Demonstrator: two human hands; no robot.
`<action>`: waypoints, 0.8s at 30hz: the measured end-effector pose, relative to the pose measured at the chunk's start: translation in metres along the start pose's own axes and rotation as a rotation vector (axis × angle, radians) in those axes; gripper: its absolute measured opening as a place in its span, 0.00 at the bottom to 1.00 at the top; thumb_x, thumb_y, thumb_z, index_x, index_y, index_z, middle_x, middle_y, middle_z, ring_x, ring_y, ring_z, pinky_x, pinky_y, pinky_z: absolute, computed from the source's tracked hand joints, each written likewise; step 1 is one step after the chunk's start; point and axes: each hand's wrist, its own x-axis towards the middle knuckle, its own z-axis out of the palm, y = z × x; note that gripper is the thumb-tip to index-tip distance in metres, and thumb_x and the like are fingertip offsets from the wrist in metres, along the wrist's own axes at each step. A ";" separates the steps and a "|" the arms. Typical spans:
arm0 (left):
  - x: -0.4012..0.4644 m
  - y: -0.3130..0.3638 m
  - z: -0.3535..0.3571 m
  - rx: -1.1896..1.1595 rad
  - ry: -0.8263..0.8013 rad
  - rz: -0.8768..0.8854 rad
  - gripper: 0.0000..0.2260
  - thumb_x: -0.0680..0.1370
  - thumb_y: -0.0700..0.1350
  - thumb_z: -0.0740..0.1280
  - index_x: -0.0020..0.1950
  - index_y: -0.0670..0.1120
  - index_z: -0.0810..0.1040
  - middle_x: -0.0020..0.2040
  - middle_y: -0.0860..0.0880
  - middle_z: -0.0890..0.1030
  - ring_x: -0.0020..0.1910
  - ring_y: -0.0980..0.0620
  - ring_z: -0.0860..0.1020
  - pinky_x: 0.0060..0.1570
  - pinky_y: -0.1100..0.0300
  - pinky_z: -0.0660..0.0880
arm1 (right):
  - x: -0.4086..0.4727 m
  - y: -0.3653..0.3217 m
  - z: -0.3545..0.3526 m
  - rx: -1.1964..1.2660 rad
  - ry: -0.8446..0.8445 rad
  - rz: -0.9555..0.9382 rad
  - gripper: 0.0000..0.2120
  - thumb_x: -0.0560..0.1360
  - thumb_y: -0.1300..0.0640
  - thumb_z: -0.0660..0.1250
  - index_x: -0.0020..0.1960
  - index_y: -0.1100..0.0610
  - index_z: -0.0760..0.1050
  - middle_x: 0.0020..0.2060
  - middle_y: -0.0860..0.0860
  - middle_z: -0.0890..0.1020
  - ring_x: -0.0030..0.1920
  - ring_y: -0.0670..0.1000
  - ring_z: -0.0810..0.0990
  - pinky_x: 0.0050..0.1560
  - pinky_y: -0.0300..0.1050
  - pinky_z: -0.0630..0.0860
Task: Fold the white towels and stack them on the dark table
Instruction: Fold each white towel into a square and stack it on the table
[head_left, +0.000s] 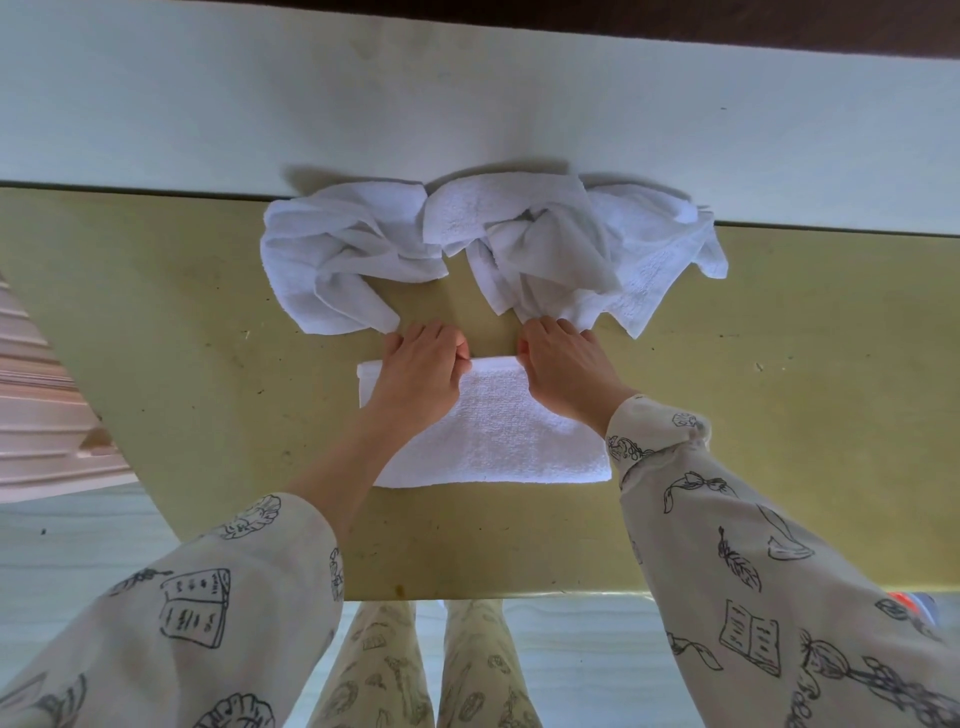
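A white towel (493, 431) lies flat on the olive-green table (208, 364), folded into a rectangle just in front of me. My left hand (421, 369) and my right hand (566, 369) both grip its far edge, fingers curled over it. Behind my hands a pile of crumpled white towels (493, 244) lies against the far side of the table, one heap on the left (337, 260) and one on the right (623, 260).
A pale wall or panel (467, 93) rises behind the table. A pinkish stepped object (41, 395) stands at the left. The table's near edge (467, 595) is close to my legs. A small orange and grey item (914, 605) shows at the lower right.
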 end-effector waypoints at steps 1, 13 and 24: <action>0.000 0.000 0.000 0.001 0.002 0.003 0.05 0.79 0.44 0.60 0.52 0.44 0.73 0.53 0.49 0.76 0.56 0.48 0.69 0.55 0.57 0.58 | 0.000 0.000 0.001 -0.001 0.011 -0.005 0.08 0.79 0.59 0.55 0.56 0.59 0.68 0.54 0.54 0.75 0.55 0.55 0.72 0.51 0.48 0.65; -0.002 -0.009 0.010 0.049 0.151 0.098 0.02 0.76 0.40 0.65 0.45 0.42 0.76 0.42 0.46 0.77 0.45 0.44 0.74 0.49 0.55 0.61 | -0.004 0.006 0.020 -0.043 0.279 -0.024 0.10 0.79 0.57 0.55 0.48 0.60 0.73 0.44 0.54 0.77 0.44 0.57 0.75 0.45 0.50 0.68; -0.058 0.000 0.041 0.259 0.100 0.168 0.18 0.77 0.42 0.59 0.67 0.46 0.70 0.69 0.45 0.70 0.69 0.44 0.67 0.67 0.44 0.63 | -0.048 -0.019 0.075 0.024 0.384 -0.007 0.20 0.78 0.54 0.53 0.67 0.61 0.68 0.68 0.60 0.70 0.70 0.57 0.63 0.70 0.58 0.59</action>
